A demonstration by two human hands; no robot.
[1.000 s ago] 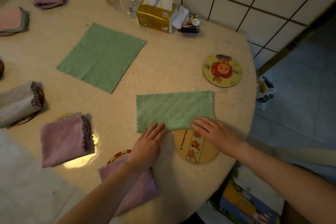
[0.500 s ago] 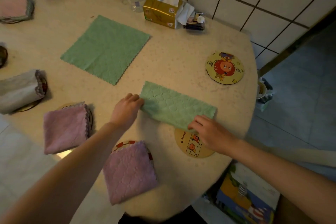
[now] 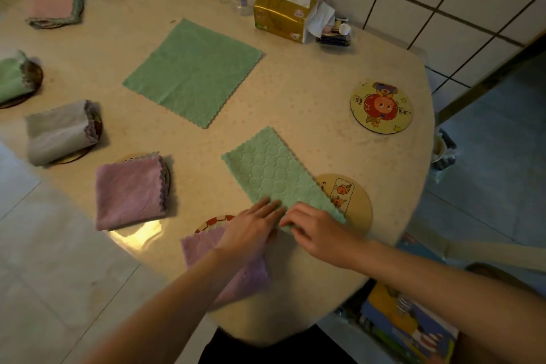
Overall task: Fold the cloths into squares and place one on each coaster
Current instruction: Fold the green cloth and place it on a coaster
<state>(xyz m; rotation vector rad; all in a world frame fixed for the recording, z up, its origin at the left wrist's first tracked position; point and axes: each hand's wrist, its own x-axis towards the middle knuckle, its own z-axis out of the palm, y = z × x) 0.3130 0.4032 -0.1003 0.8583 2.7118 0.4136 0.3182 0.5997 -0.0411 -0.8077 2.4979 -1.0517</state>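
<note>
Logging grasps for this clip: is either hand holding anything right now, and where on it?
Both hands, left hand and right hand, are on the near end of the half-folded green cloth. Whether fingers pinch or just press cannot be told.

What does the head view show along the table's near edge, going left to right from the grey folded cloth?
Grey folded cloth → purple folded cloth → left hand → right hand → cartoon coaster.
</note>
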